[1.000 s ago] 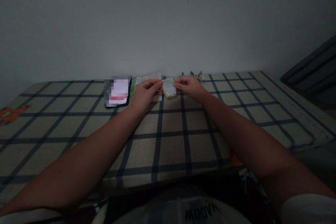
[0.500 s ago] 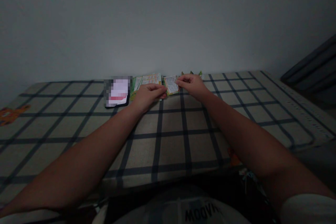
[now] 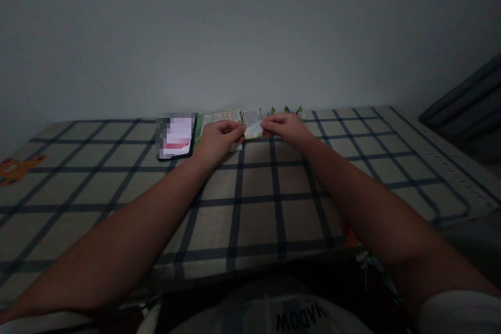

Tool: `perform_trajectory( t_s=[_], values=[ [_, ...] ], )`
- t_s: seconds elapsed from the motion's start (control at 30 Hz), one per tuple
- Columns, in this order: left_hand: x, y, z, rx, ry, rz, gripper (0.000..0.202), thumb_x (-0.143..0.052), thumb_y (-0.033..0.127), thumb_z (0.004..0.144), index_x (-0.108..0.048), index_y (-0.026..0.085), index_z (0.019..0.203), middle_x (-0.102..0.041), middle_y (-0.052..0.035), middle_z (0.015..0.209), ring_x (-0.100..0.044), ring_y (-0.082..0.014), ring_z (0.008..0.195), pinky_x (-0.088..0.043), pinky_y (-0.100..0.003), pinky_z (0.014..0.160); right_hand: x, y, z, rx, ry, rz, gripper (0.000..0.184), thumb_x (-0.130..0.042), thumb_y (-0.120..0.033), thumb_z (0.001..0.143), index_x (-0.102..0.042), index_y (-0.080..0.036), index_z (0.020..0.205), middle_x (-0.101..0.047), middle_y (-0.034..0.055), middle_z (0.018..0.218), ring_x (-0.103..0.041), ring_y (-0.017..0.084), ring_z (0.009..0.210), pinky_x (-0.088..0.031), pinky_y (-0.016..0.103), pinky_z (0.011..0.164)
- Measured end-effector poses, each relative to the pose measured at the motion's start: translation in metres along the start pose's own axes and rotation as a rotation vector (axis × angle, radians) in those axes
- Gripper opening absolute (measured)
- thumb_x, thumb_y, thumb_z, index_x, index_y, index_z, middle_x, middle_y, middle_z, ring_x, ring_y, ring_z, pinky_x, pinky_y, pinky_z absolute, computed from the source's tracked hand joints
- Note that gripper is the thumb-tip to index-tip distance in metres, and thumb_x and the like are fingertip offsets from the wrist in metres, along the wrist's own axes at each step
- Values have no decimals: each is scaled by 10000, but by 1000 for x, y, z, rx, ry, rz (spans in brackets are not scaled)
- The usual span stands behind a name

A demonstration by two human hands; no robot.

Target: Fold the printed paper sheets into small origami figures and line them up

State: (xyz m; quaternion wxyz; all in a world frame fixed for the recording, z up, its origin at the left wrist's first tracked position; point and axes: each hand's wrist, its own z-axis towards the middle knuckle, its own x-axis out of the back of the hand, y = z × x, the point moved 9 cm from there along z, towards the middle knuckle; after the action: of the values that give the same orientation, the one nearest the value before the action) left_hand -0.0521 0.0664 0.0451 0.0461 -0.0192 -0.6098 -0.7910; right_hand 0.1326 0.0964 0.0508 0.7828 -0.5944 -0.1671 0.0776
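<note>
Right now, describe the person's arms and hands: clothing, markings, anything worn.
Left hand and right hand are bare: no gloves, and no rings or watch that the dim light shows. Left arm and right arm are uncovered past the elbow. A pale short sleeve covers the right upper arm.

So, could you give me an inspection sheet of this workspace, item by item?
Surface: checked cloth, beige with dark lines, lying flat.
Things in hand: small printed packet, pinched at both ends.
Clutter: flat printed packets on the cloth near the wall; green scraps; dark-edged flat item, blurred.
Hands: left hand and right hand both grip the small printed packet.
Cables: nothing seen.
Surroundings: plain wall; dark slanted object at right; dim light.
</note>
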Motion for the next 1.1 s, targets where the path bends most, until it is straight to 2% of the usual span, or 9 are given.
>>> perform_trajectory(
  t_s=[0.2,0.43,0.57,0.7,0.9,1.0,1.1],
  values=[
    [-1,-6,4,3,-8,12,332,-842,460,659,-710,176,768,-714,-21,669,-633,-130,564,-497,-240,543,2,-13,-1,82,33,-149,290,-738,-431,789,-728,-141,804,-702,46,722,-615,132,671,-516,279,669],
    [-11,-17,2,155,-93,-140,360,-879,419,610,-702,160,787,-715,-37,697,-637,-118,543,-540,-235,542,5,-19,-2,138,72,-255,264,-695,-398,819,-740,-138,807,-693,51,722,-617,151,686,-493,287,667],
    [-14,-15,-2,179,-125,-112,364,-896,406,598,-720,146,783,-724,-52,719,-634,-113,542,-550,-243,561,8,-21,-2,155,91,-284,265,-697,-397,818,-747,-137,799,-706,56,726,-623,150,683,-499,289,671],
    [-12,-12,-2,136,-125,-54,348,-889,433,610,-727,152,735,-711,-42,673,-607,-103,525,-495,-221,526,8,-20,-3,150,102,-221,281,-746,-417,784,-764,-139,822,-719,53,730,-629,142,671,-521,289,675],
    [-3,-12,3,78,-69,-35,327,-865,435,638,-727,157,741,-694,-30,637,-584,-106,511,-433,-210,486,7,-7,-1,58,96,56,369,-797,-459,751,-785,-147,947,-754,66,839,-668,138,731,-587,310,744],
    [-3,-11,3,42,-79,-12,330,-848,451,661,-729,156,751,-696,-35,651,-587,-112,524,-429,-213,487,4,-3,-1,21,45,51,357,-837,-409,718,-784,-140,946,-761,70,865,-679,142,757,-596,319,777],
    [-2,-10,3,36,-76,22,335,-837,462,679,-728,154,753,-690,-33,646,-575,-105,519,-416,-204,479,4,-5,-1,24,46,-2,305,-819,-379,738,-772,-133,912,-755,65,815,-672,140,719,-592,310,745]
  ],
)
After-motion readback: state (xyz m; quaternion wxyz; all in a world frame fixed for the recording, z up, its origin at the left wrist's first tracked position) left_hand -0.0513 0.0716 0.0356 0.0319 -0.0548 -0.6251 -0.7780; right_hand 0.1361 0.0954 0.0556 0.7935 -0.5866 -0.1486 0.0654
